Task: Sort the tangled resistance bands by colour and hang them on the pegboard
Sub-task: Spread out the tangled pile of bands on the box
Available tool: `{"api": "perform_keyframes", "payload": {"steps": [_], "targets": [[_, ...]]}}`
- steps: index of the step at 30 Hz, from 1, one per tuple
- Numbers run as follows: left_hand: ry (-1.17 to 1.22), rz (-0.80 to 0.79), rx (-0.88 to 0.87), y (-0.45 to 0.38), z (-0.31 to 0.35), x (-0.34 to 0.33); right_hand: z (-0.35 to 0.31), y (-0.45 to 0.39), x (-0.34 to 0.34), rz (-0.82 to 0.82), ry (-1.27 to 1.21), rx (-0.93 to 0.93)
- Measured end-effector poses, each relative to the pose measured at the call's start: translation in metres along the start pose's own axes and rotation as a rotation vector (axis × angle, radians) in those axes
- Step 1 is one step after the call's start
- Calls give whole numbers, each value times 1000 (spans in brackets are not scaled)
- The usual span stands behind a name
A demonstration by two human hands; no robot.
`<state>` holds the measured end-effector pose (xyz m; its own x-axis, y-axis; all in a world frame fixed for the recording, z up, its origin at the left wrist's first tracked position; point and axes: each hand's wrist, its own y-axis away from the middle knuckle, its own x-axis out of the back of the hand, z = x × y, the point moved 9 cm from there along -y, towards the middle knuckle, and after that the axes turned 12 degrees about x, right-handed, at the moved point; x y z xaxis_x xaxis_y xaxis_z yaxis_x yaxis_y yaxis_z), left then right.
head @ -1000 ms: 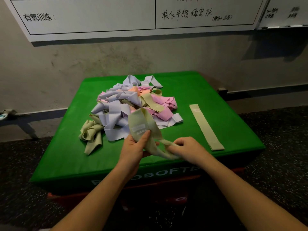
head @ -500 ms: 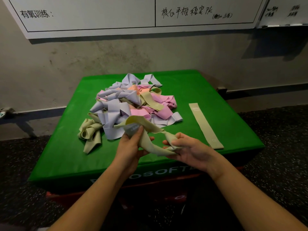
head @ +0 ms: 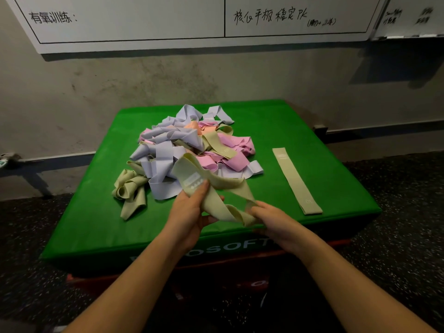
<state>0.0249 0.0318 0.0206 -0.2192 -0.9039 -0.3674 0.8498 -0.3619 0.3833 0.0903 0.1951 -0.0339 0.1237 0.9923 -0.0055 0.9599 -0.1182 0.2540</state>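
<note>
A tangled pile of resistance bands (head: 189, 145) in lilac, pink, peach and olive lies on the green padded box (head: 300, 131). I hold one twisted olive band (head: 216, 188) just in front of the pile. My left hand (head: 189, 212) pinches its labelled end with the thumb on top. My right hand (head: 271, 219) grips its other end near the box's front edge. A flattened olive band (head: 295, 181) lies straight on the right of the box. A knotted olive clump (head: 131, 191) sits at the pile's left. No pegboard is in view.
A concrete wall stands behind the box, with a whiteboard (head: 144, 20) carrying handwriting above. Dark speckled rubber floor (head: 396, 212) surrounds the box. A red base (head: 240, 280) shows under the green pad.
My hands have pulled slightly apart and the olive band between them has untwisted and spread wider. The pile and the flat band have not moved.
</note>
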Motion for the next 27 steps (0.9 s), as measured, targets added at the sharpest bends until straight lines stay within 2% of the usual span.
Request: {"api": "perform_keyframes", "payload": {"steps": [3,8,12,15,18,23,25,27], "targets": [[41,25,22,-2,-4,3,-4,-1,1,33,-341,5],[66,39,19,-6,-4,7,-8,2,1,85,-660,-26],[79,64,-8,-9,-3,11,-13,11,-6,6,-629,-68],[120,107,-30,-13,0,18,-17,17,-8,-93,-578,-23],[185,136,-51,-16,3,23,-19,18,-4,-103,-579,3],[281,126,-18,-20,1,22,-22,19,-2,-159,-697,7],[266,132,-27,-19,4,22,-20,17,3,-124,-613,26],[187,179,-48,-20,5,26,-11,11,15,3,-412,26]]}}
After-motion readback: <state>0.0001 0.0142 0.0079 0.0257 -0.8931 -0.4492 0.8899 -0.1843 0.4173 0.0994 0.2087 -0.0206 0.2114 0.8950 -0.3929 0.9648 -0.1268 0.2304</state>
